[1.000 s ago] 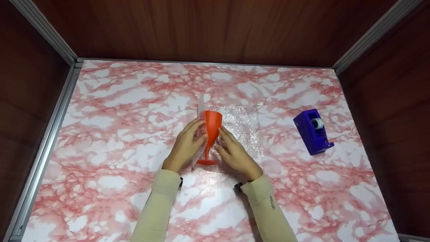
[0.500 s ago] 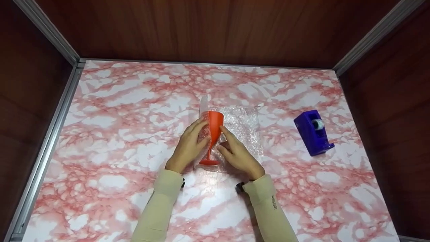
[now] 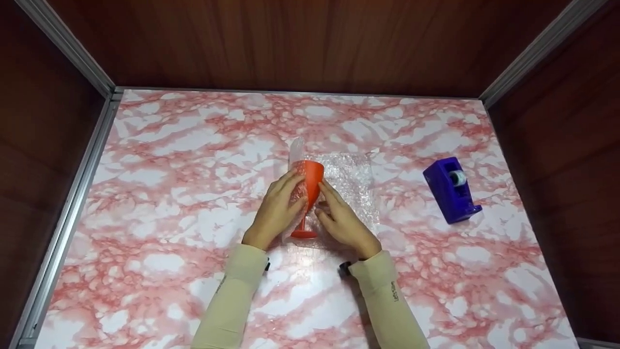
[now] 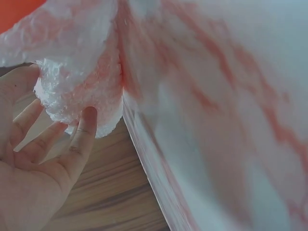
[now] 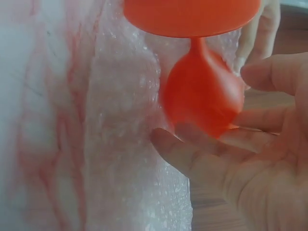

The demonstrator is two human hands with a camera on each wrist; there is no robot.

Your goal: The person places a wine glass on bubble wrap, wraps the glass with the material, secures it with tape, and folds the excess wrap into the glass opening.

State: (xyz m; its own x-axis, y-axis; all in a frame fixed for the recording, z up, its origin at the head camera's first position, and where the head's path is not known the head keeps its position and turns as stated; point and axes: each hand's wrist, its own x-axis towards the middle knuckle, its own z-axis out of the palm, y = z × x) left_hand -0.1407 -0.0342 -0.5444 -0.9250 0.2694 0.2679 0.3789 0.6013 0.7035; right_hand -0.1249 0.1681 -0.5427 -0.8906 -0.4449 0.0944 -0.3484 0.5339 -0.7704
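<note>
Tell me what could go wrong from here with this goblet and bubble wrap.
The raised bubble wrap could spring back, since the left hand seems to press rather than pinch it. The orange goblet, on its side, might roll if the right hand moves away.

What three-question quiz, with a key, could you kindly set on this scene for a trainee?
1. Multiple choice: what colour is the goblet between the left hand and the right hand?
A) blue
B) orange
C) green

2. True or false: the tape dispenser is touching the bubble wrap.

3. Fill the gap: in the head view, one side of the bubble wrap is raised between the goblet and the ____ hand.

Key:
1. B, orange.
2. False; the tape dispenser stands apart, off to the person's right.
3. Left.
</note>
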